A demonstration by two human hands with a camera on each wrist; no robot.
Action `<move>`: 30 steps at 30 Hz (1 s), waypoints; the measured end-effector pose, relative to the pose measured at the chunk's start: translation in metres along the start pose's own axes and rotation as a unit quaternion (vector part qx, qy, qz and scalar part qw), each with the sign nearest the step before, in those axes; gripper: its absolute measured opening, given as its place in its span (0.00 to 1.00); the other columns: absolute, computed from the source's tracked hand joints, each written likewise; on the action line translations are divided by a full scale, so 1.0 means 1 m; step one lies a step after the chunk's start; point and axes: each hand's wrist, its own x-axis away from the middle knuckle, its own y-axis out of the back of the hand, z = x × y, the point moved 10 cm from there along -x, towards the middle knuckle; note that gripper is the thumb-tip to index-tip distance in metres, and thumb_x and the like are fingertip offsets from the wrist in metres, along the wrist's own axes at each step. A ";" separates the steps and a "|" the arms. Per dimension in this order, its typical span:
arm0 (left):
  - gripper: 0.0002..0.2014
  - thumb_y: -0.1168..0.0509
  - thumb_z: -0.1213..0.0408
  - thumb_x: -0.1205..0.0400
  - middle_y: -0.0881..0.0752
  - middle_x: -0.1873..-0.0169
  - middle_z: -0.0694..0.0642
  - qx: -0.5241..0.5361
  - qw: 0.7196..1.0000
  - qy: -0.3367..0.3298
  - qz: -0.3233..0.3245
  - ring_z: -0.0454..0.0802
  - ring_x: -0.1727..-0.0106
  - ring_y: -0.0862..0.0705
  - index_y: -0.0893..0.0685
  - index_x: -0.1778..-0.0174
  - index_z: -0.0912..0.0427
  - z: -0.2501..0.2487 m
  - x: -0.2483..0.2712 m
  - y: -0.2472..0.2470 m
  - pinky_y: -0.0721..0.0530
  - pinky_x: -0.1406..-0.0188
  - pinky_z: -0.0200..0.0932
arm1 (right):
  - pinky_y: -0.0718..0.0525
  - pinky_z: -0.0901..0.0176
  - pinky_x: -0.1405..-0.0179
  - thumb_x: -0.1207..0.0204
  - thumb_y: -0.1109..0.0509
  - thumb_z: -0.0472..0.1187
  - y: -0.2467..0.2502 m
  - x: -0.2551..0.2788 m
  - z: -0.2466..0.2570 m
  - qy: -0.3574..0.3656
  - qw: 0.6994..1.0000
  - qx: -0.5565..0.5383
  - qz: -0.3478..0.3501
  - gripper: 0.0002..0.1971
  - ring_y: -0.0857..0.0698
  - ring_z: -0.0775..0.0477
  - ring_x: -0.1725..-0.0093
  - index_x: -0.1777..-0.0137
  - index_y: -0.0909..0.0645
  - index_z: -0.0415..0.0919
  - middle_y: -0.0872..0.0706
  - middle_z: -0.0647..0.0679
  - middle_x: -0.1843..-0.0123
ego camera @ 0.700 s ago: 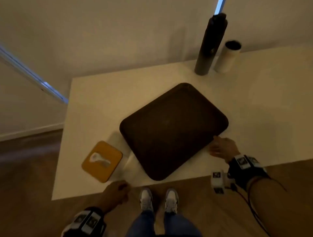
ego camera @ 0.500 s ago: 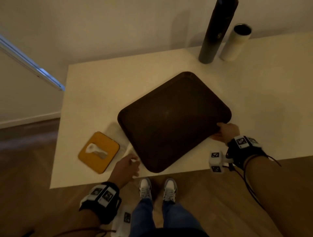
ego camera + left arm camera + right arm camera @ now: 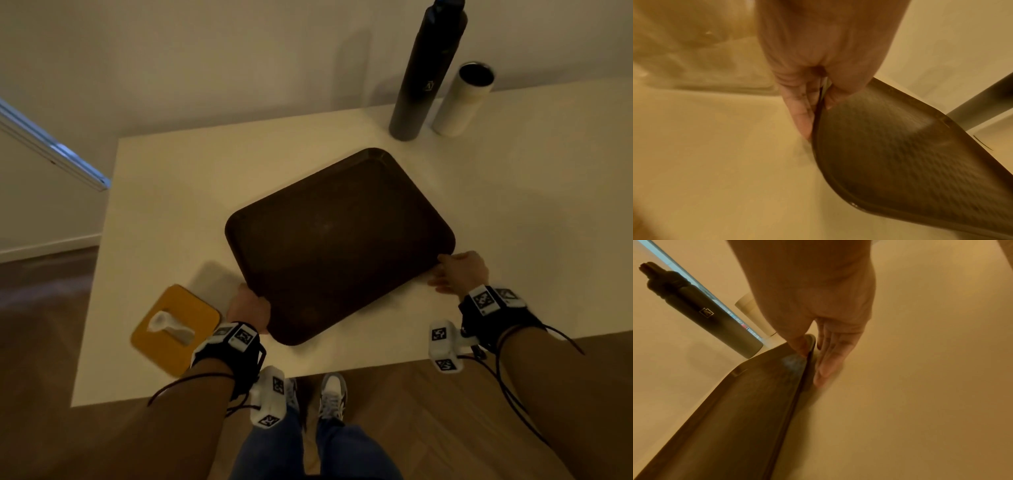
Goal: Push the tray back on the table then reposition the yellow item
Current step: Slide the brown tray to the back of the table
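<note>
Pinching the tray (image 3: 339, 240) rim, left hand (image 3: 248, 310) and right hand (image 3: 460, 272)

white table (image 3: 178, 192) | on it: tray (image 3: 339, 240), yellow item (image 3: 176, 327), black bottle (image 3: 424, 75), white cup (image 3: 462, 99)

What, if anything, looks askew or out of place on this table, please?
The tray lies skewed, corners pointing at the table edges. The yellow item sits at the near edge, also turned. Nothing looks spilled or damaged.

Head view looks down; wrist views closely share the tray (image 3: 339, 240).
</note>
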 end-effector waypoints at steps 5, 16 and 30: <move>0.15 0.42 0.70 0.20 0.16 0.42 0.73 -0.024 0.999 -0.020 -0.034 0.73 0.43 0.16 0.29 0.37 0.70 -0.027 -0.031 0.024 0.24 0.55 0.55 | 0.11 0.41 0.58 0.26 0.30 0.35 0.018 -0.019 0.035 0.054 0.997 0.006 -0.055 0.21 0.12 0.34 0.52 0.33 0.27 0.39 0.16 0.32 0.44; 0.34 0.43 0.67 0.20 0.20 0.31 0.69 -0.064 0.991 -0.113 -0.030 0.71 0.33 0.19 0.42 0.16 0.54 -0.085 -0.108 0.082 0.21 0.36 0.61 | 0.14 0.50 0.61 0.26 0.37 0.26 -0.037 -0.041 0.091 0.151 0.985 0.079 -0.007 0.23 0.15 0.40 0.64 0.33 0.19 0.43 0.15 0.38 0.51; 0.37 0.44 0.72 0.22 0.18 0.32 0.68 -0.044 0.991 -0.124 -0.015 0.70 0.37 0.17 0.42 0.15 0.48 -0.123 -0.184 0.129 0.17 0.37 0.64 | 0.14 0.48 0.53 0.28 0.36 0.27 -0.081 -0.065 0.122 0.176 0.976 0.126 -0.024 0.28 0.13 0.31 0.51 0.28 0.22 0.48 0.14 0.35 0.44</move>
